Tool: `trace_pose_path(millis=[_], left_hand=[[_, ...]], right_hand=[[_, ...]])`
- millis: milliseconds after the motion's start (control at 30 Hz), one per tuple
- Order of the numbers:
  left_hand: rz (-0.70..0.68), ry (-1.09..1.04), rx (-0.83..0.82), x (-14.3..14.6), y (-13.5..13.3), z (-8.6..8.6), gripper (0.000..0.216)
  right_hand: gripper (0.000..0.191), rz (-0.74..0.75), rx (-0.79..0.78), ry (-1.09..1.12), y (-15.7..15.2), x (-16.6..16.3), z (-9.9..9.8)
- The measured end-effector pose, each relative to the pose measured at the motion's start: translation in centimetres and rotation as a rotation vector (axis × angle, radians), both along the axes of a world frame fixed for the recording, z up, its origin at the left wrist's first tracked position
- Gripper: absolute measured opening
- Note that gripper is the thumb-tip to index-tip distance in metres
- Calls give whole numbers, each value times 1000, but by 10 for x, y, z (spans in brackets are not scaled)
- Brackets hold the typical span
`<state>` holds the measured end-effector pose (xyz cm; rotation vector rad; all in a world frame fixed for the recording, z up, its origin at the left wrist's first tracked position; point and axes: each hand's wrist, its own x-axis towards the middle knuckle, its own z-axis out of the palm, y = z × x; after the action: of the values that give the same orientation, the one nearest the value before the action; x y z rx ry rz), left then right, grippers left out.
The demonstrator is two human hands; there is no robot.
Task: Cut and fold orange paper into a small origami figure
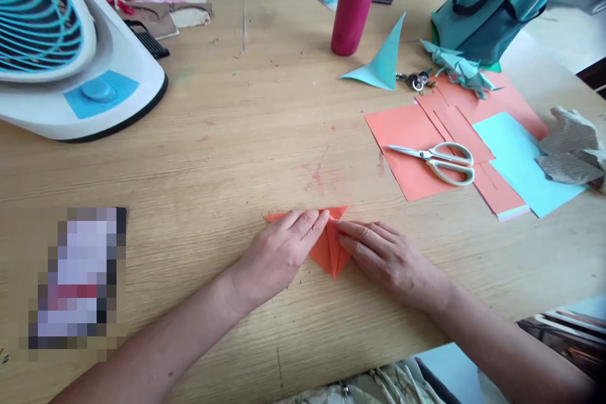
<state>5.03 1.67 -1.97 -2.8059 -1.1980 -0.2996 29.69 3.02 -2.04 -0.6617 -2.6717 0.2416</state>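
Observation:
A folded orange paper [327, 251] lies flat on the wooden table [237, 158] near its front edge, shaped like a downward-pointing triangle. My left hand [283, 251] rests on its left part, fingers stretched flat and pressing the paper. My right hand [381, 255] lies flat on its right part, fingertips meeting the left hand's near the paper's middle fold. Most of the paper is hidden under both hands.
White-handled scissors [440, 161] lie on orange paper sheets [411, 139] beside a light blue sheet [516, 158] at right. A magenta bottle [354, 3], a teal folded paper cone [381, 63], keys [416, 81], a teal bag [497, 0] and a white fan [61, 44] stand farther back.

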Motion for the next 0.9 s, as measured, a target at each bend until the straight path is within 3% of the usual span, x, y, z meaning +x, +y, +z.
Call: trace_pose_path(millis=[900], left_hand=[[10,82,-3,2,-1,6,55]], right_hand=[[32,41,54,-79,5,7,5]])
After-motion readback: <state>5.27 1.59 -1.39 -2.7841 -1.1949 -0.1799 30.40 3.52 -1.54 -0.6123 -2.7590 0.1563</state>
